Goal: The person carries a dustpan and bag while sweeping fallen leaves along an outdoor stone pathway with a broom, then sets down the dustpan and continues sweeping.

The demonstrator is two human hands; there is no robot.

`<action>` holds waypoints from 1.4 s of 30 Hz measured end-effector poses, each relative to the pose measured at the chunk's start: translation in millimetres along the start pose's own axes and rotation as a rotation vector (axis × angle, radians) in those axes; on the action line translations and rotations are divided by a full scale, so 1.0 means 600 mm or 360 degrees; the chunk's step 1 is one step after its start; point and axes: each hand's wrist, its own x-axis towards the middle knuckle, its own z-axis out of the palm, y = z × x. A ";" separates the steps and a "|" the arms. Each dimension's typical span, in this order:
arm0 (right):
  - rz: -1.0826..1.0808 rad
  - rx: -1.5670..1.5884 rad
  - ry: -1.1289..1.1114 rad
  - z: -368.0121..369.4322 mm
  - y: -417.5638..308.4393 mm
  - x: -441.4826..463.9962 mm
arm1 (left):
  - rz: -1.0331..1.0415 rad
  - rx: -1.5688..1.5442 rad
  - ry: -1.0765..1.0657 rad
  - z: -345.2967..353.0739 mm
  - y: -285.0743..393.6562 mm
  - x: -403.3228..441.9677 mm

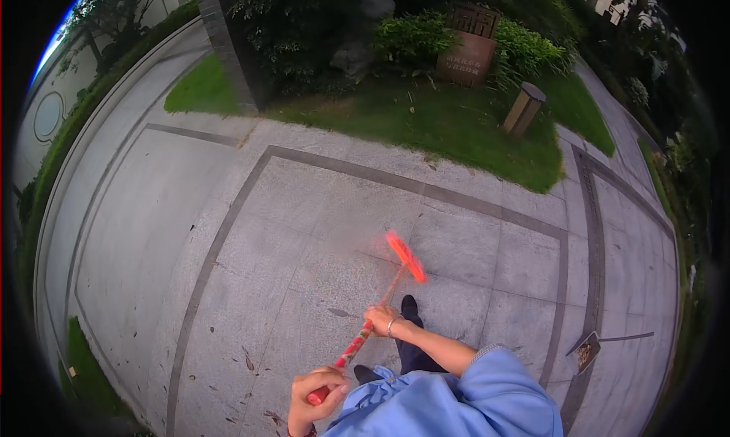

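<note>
A broom point(354, 344) with a red patterned handle slants from the lower middle up to its bright orange-red head point(405, 257), which is over the paving and slightly blurred. My left hand point(319, 395) is wrapped round the handle's red end. Farther along the handle, my right hand point(382, 320), with a bracelet at the wrist, grips it. Dry leaves point(249, 359) lie scattered on the grey paving at the lower left, and a single leaf point(338, 312) lies left of the right hand.
A long-handled dustpan point(584, 352) with debris in it lies at the right. Ahead are a grass bed point(426, 129), a short post point(525, 110), a sign point(465, 58) and a dark pillar point(228, 42). My dark shoe point(410, 306) is near the broom head.
</note>
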 end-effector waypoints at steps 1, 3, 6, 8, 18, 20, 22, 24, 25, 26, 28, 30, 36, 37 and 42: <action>0.0125 -0.0028 -0.0042 0.000 0.071 0.007 | -0.0007 -0.0018 -0.0059 0.021 -0.042 0.034; 0.0310 -0.0078 -0.0045 -0.024 0.193 -0.003 | -0.0020 -0.0052 -0.0165 0.078 -0.113 0.102; 0.0424 -0.0087 -0.0083 -0.110 0.329 0.002 | -0.0069 -0.0080 -0.0297 0.170 -0.155 0.242; 0.0397 0.0016 -0.0047 -0.131 0.394 0.014 | -0.0169 -0.0094 -0.0317 0.222 -0.150 0.329; -0.0055 0.0476 0.0305 -0.349 0.436 0.239 | 0.0087 0.0419 -0.0449 0.224 -0.036 0.668; -0.0056 0.0497 0.0377 -0.387 0.466 0.249 | 0.0222 0.0371 -0.0502 0.245 -0.019 0.722; 0.0037 0.0536 0.0480 -0.414 0.504 0.245 | 0.0266 0.0240 -0.0640 0.250 -0.022 0.776; 0.0268 0.0485 0.0571 -0.444 0.551 0.221 | 0.0293 0.0070 -0.0789 0.254 -0.044 0.834; 0.0432 0.0530 0.0603 -0.451 0.581 0.209 | 0.0294 -0.0029 -0.0835 0.264 -0.061 0.861; 0.0560 0.0461 0.0681 -0.455 0.620 0.198 | 0.0277 -0.0103 -0.0921 0.278 -0.085 0.892; 0.0820 0.0365 0.0637 -0.453 0.701 0.164 | 0.0122 -0.0103 -0.1002 0.321 -0.130 0.939; 0.1035 0.0388 0.0534 -0.463 0.783 0.129 | -0.0001 -0.0227 -0.1174 0.377 -0.186 0.988; 0.1138 0.0255 0.0366 -0.507 1.041 0.154 | -0.0275 -0.0251 -0.1028 0.533 -0.304 1.141; 0.1048 0.0291 0.0415 -0.514 1.069 0.184 | -0.0306 -0.0215 -0.0931 0.545 -0.312 1.160; 0.0395 0.0272 0.0422 -0.571 1.043 0.415 | -0.0410 0.0172 -0.0153 0.475 -0.277 1.190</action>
